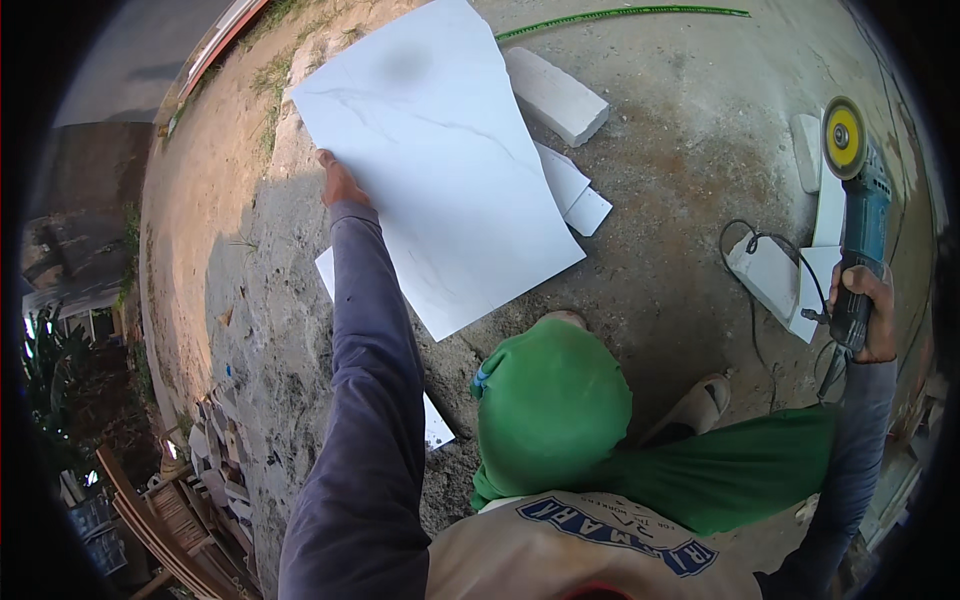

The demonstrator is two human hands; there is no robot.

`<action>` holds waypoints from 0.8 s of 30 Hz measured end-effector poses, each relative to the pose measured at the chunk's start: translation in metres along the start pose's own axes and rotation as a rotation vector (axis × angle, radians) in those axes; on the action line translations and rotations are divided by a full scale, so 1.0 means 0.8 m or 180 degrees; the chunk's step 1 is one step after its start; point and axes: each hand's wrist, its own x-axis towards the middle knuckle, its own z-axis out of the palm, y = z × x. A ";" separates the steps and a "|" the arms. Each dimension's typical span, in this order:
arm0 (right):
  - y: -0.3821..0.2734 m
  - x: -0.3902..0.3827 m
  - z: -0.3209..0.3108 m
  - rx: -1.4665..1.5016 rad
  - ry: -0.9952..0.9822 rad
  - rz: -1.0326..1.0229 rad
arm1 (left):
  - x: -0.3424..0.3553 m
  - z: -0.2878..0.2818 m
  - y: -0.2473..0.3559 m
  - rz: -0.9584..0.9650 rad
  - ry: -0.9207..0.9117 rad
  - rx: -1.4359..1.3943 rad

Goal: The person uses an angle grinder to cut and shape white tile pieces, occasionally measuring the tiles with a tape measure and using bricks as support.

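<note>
A large white marble-veined tile lies at the upper centre, and my left hand is closed on its left edge. More white tile pieces show from under it. My right hand grips a teal and black angle grinder, whose yellow disc points up at the far right. The grinder's black cable loops down over a white piece. My green-clad knee is bent just below the large tile.
A white block and a long green strip lie beyond the tile on the stained concrete ground. Further white pieces lie beside the grinder. Wooden furniture, rubble and plants fill the lower left, past a sandy strip.
</note>
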 end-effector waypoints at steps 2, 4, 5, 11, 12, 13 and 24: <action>0.000 0.006 -0.001 -0.0103 -0.0057 0.0097 | -0.012 0.007 -0.042 -0.0034 0.0008 -0.0120; 0.005 0.011 0.007 -0.0154 0.0056 0.0084 | -0.017 0.013 -0.076 -0.0036 0.0044 -0.0236; 0.006 0.013 0.014 -0.0178 0.0162 0.0072 | -0.013 0.010 -0.088 -0.0117 0.0225 -0.0234; 0.001 0.023 0.018 -0.0265 -0.0060 0.0299 | -0.036 0.006 -0.169 -0.0548 0.0286 -0.0564; 0.004 0.031 0.016 -0.0287 -0.0057 0.0278 | -0.044 0.004 -0.172 -0.0594 0.0189 -0.0558; 0.011 0.035 0.017 -0.0271 -0.0077 0.0232 | -0.035 0.000 -0.168 -0.0583 0.0085 -0.0568; 0.011 0.048 0.028 -0.0325 0.0009 0.0271 | -0.052 0.090 -0.204 -0.1259 0.1395 0.0189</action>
